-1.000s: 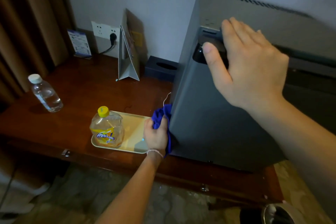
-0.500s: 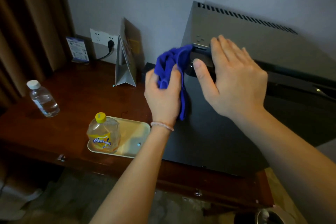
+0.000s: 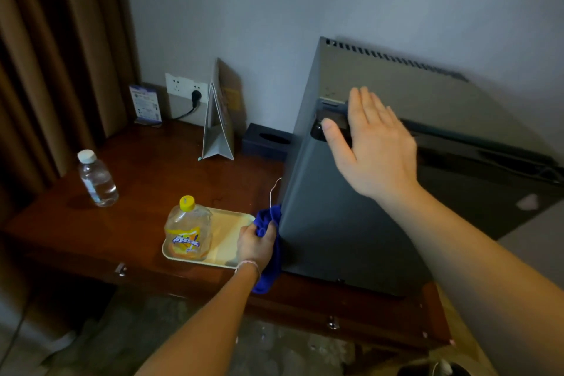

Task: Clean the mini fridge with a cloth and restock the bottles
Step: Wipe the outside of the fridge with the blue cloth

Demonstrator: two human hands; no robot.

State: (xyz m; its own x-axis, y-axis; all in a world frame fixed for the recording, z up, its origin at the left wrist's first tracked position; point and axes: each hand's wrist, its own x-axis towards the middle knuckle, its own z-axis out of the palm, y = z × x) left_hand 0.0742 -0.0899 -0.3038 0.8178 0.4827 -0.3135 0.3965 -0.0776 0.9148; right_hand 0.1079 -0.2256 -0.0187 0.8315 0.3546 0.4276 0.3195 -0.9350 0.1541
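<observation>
**Blue cloth at the fridge's lower corner**

Blue cloth is bunched in the left hand, low in the middle of the frame, its fingers curled round the fabric and pressing it against the bottom front corner of the dark grey mini fridge. Part of the cloth hangs down over the edge of the wooden desk. Just left of that hand lies a cream tray with a yellow-capped juice bottle standing upright on its left end. Further left on the desk, well apart from the tray, stands a clear water bottle with a white cap. Above, right of centre, the right hand lies flat with straight fingers on the fridge's top front edge, grasping nothing. Behind, against the wall, stand a folded card, a dark tissue box and a wall socket with a plug in it.
</observation>
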